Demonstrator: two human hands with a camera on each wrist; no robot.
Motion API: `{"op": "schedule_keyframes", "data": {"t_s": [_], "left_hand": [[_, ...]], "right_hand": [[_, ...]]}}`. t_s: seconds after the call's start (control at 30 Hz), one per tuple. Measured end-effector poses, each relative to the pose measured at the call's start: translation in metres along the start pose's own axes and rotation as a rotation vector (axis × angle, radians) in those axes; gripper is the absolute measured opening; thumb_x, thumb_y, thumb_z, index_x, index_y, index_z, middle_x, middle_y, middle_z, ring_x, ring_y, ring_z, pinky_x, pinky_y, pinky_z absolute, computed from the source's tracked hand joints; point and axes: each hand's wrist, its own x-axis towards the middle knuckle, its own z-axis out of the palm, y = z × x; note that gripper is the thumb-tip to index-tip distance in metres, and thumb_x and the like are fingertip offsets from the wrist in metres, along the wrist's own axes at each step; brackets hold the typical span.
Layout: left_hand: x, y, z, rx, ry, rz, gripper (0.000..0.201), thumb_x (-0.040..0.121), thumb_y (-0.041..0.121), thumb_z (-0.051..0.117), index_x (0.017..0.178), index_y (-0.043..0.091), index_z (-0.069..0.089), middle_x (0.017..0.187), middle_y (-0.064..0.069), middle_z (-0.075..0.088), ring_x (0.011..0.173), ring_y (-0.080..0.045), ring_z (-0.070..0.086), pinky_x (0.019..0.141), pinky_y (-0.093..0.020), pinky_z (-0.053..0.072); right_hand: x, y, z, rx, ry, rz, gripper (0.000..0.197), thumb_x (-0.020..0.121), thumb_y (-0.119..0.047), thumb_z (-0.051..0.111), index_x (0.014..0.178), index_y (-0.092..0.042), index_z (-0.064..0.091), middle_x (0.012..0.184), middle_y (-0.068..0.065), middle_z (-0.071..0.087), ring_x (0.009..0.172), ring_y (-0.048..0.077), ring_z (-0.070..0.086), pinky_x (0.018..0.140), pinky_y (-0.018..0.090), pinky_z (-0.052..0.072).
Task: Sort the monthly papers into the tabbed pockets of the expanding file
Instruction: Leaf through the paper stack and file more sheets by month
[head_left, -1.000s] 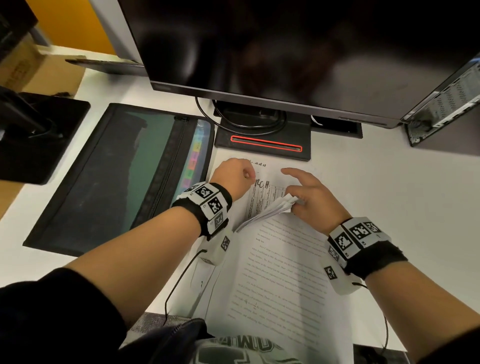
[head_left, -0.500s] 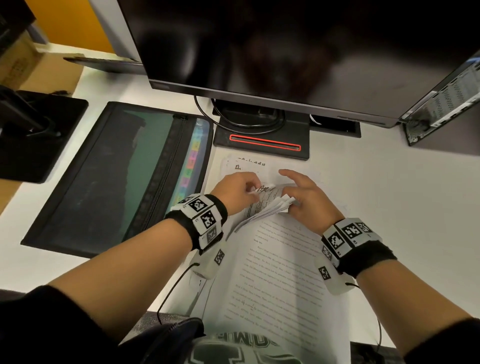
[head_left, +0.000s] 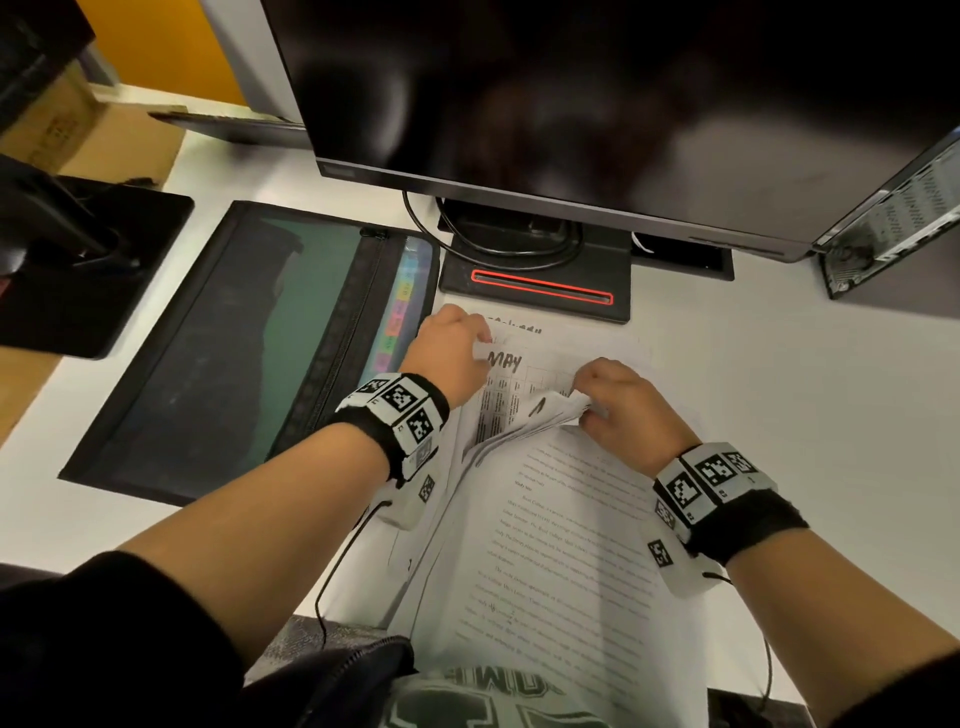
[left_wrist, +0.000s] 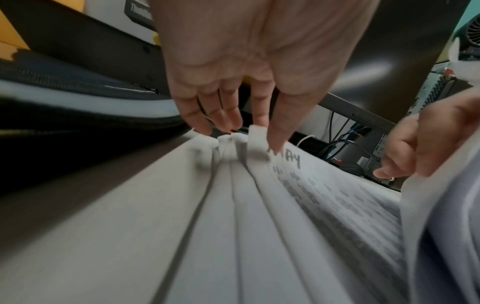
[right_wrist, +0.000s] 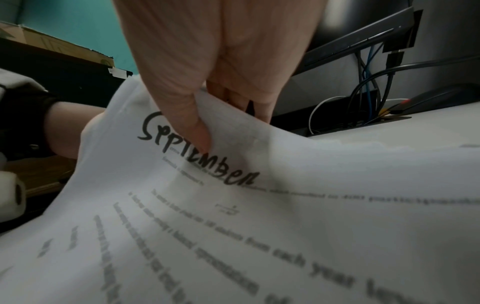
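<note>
A stack of printed papers (head_left: 550, 545) lies on the white desk in front of me. My right hand (head_left: 608, 395) pinches a lifted bundle of sheets by its top edge. The thumb lies on the top sheet, marked "September" (right_wrist: 207, 170), with my right hand (right_wrist: 221, 127) gripping just above the word. Beneath the bundle a sheet marked "MAY" (head_left: 519, 379) shows. My left hand (head_left: 452, 353) pinches sheet corners at its top left; in the left wrist view the left hand (left_wrist: 259, 127) has a curled corner between thumb and finger. The black expanding file (head_left: 218, 338) lies to the left, its coloured tabs (head_left: 402, 306) showing.
A large monitor (head_left: 571, 104) on a black base (head_left: 540, 286) stands just behind the papers. A computer case (head_left: 893, 223) is at the back right. At the far left stand a black stand (head_left: 78, 260) and a cardboard box (head_left: 78, 135).
A sheet marked "March" lay exposed before; now the "MAY" sheet shows. My left hand drew back, then went forward to the sheet corners. My right index finger curled onto the bundle.
</note>
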Motion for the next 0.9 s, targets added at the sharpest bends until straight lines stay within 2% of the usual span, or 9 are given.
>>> {"op": "schedule_keyframes", "data": {"t_s": [0.1, 0.2, 0.33, 0.43, 0.5, 0.57, 0.67, 0.8, 0.9], "left_hand": [[-0.008, 0.009, -0.007, -0.165, -0.009, 0.035, 0.003, 0.091, 0.017, 0.055, 0.092, 0.015, 0.057, 0.104, -0.003, 0.057, 0.092, -0.02, 0.056, 0.074, -0.025, 0.042], [-0.02, 0.016, -0.011, -0.372, -0.186, 0.092, 0.006, 0.09, 0.018, 0.06, 0.086, 0.018, 0.055, 0.1, -0.01, 0.065, 0.092, -0.022, 0.06, 0.076, -0.027, 0.048], [-0.028, 0.017, -0.015, -0.585, -0.338, 0.072, 0.006, 0.085, 0.015, 0.068, 0.088, 0.017, 0.063, 0.092, -0.013, 0.069, 0.074, -0.013, 0.06, 0.079, -0.024, 0.049], [-0.022, 0.012, -0.013, -0.711, -0.253, -0.079, 0.026, 0.092, 0.032, 0.057, 0.096, 0.009, 0.068, 0.092, -0.001, 0.07, 0.086, -0.011, 0.064, 0.082, -0.027, 0.048], [-0.012, 0.007, -0.008, -0.51, -0.133, -0.119, 0.027, 0.093, 0.029, 0.056, 0.109, 0.01, 0.066, 0.109, -0.003, 0.066, 0.104, -0.018, 0.06, 0.091, -0.03, 0.045], [-0.006, 0.005, -0.001, -0.231, -0.161, -0.11, 0.043, 0.087, 0.024, 0.064, 0.128, 0.014, 0.054, 0.124, -0.005, 0.057, 0.113, -0.021, 0.055, 0.098, -0.032, 0.043], [-0.003, 0.009, 0.008, -0.001, -0.274, -0.044, 0.076, 0.076, 0.025, 0.075, 0.141, 0.023, 0.036, 0.134, -0.007, 0.041, 0.125, -0.025, 0.041, 0.104, -0.04, 0.04], [-0.004, 0.01, 0.012, 0.145, -0.202, -0.028, 0.085, 0.068, 0.035, 0.08, 0.139, 0.019, 0.035, 0.137, -0.005, 0.033, 0.127, -0.025, 0.033, 0.104, -0.042, 0.038], [-0.004, 0.007, 0.009, 0.206, -0.183, -0.034, 0.087, 0.066, 0.045, 0.08, 0.137, 0.019, 0.037, 0.137, -0.004, 0.034, 0.126, -0.025, 0.033, 0.102, -0.042, 0.038]], "right_hand": [[-0.001, -0.001, -0.002, -0.015, 0.046, -0.031, 0.014, 0.075, 0.002, 0.071, 0.088, -0.003, 0.07, 0.131, 0.011, 0.051, 0.123, 0.029, 0.044, 0.1, 0.022, 0.029], [-0.001, -0.003, -0.005, -0.027, 0.05, -0.071, 0.016, 0.077, 0.0, 0.069, 0.092, -0.007, 0.071, 0.141, 0.005, 0.044, 0.133, 0.02, 0.033, 0.109, 0.027, 0.022], [-0.002, -0.001, -0.006, -0.076, 0.021, -0.051, 0.015, 0.077, 0.001, 0.068, 0.092, -0.003, 0.069, 0.103, 0.012, 0.069, 0.11, 0.027, 0.058, 0.11, 0.03, 0.015], [-0.006, -0.003, -0.008, -0.072, -0.003, -0.031, 0.013, 0.078, 0.002, 0.065, 0.09, -0.003, 0.066, 0.085, 0.01, 0.068, 0.084, 0.028, 0.062, 0.107, 0.029, 0.027], [-0.011, -0.007, -0.011, -0.013, -0.002, -0.021, 0.016, 0.08, 0.002, 0.062, 0.094, -0.006, 0.063, 0.086, 0.007, 0.065, 0.083, 0.027, 0.06, 0.09, 0.029, 0.044], [-0.015, -0.012, -0.014, 0.048, -0.021, 0.028, 0.027, 0.084, -0.002, 0.058, 0.108, -0.013, 0.056, 0.094, 0.003, 0.064, 0.084, 0.021, 0.058, 0.075, 0.029, 0.046], [-0.017, -0.015, -0.016, 0.087, -0.054, 0.095, 0.048, 0.085, -0.004, 0.058, 0.127, -0.021, 0.044, 0.101, -0.001, 0.062, 0.086, 0.016, 0.057, 0.078, 0.027, 0.046], [-0.02, -0.004, -0.012, 0.038, 0.004, -0.11, 0.034, 0.072, 0.012, 0.06, 0.097, -0.009, 0.069, 0.091, 0.006, 0.067, 0.084, 0.026, 0.064, 0.074, 0.029, 0.049], [-0.022, 0.001, -0.009, 0.049, -0.022, -0.094, 0.03, 0.069, 0.014, 0.06, 0.085, -0.01, 0.07, 0.086, 0.002, 0.064, 0.079, 0.02, 0.062, 0.069, 0.031, 0.05]]}}
